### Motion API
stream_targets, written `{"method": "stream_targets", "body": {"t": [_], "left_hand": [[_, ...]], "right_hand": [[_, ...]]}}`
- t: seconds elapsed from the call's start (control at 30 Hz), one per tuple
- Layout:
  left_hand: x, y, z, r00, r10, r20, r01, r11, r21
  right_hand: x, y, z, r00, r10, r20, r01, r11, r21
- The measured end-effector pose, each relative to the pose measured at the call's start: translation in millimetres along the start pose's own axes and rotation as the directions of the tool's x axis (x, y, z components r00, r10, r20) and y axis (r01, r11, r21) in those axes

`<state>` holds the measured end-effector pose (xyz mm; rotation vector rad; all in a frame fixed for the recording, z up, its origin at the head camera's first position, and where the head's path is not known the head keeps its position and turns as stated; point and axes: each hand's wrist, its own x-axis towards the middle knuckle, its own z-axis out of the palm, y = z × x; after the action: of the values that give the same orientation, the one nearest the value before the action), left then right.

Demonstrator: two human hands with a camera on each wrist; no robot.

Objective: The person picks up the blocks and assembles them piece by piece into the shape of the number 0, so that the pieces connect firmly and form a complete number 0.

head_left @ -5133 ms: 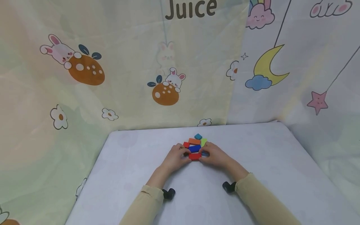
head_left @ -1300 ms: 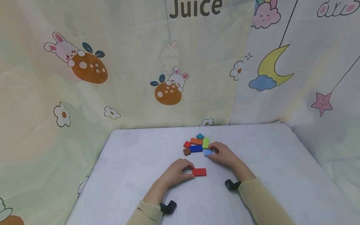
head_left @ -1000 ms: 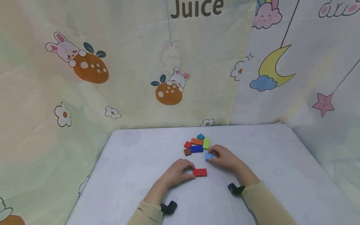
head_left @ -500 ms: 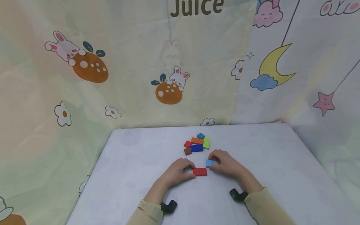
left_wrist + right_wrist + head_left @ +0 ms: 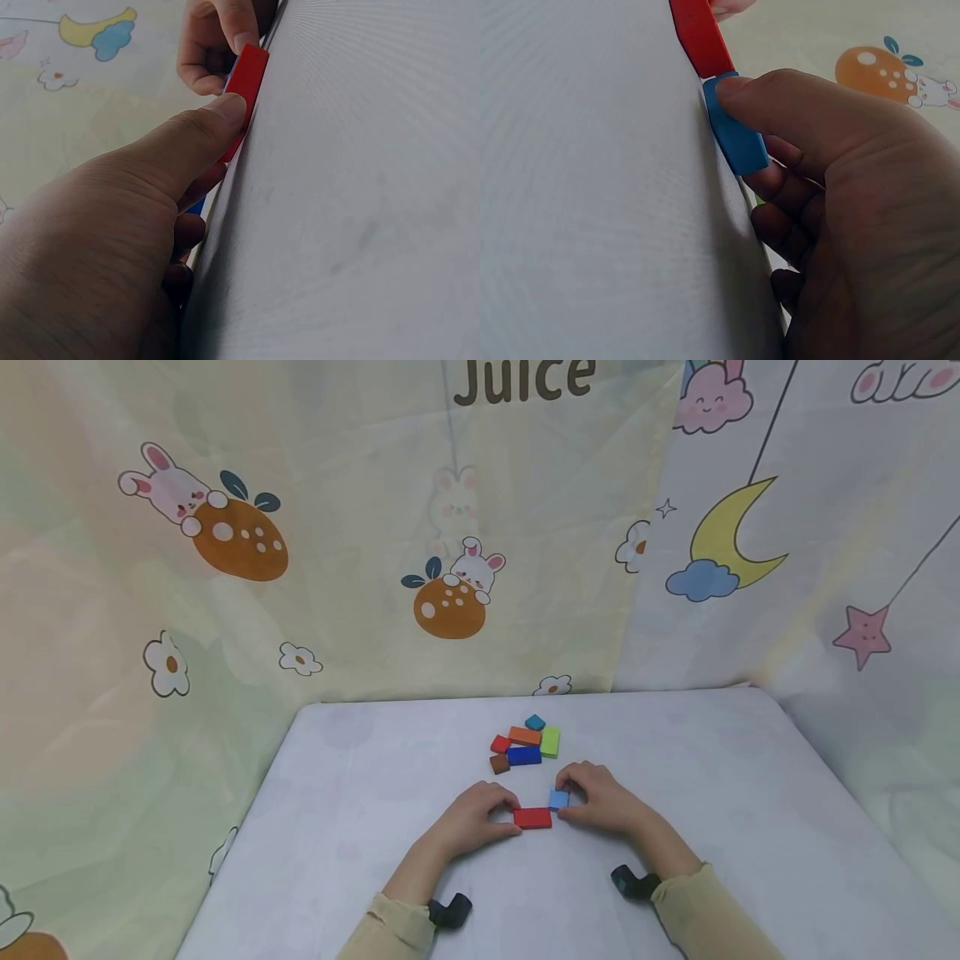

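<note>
A long red block lies on the white table, its left end pinched between the thumb and index finger of my left hand. In the left wrist view that thumb presses on the side of the red block. My right hand pinches a small light-blue block just beyond the right end of the red one. The right wrist view shows the blue block right at the end of the red block, under the right thumb.
Behind the hands sits a loose cluster: a dark blue block, an orange block, a lime block, a small red block, a brown block and a teal block. A printed cloth backdrop hangs behind the table.
The red block came forward out of the cluster in my left hand, then stayed put. My right hand drew the light-blue block from the cluster toward me, to the red block's right end.
</note>
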<state>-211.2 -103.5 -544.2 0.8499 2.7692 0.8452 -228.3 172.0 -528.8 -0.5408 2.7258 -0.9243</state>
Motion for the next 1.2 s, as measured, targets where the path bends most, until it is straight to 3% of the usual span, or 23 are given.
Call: {"method": "stream_targets", "body": {"t": [0.43, 1.2], "left_hand": [[-1.4, 0.6, -0.7, 1.0, -0.029, 0.006, 0.029, 0.999, -0.015], [-0.6, 0.7, 0.1, 1.0, -0.011, 0.007, 0.012, 1.0, -0.006]], "right_hand": [[0.3, 1.3, 1.9, 1.0, 0.0, 0.01, 0.0, 1.0, 0.009], [-0.6, 2.9, 1.7, 1.0, -0.016, -0.009, 0.016, 1.0, -0.003]]}}
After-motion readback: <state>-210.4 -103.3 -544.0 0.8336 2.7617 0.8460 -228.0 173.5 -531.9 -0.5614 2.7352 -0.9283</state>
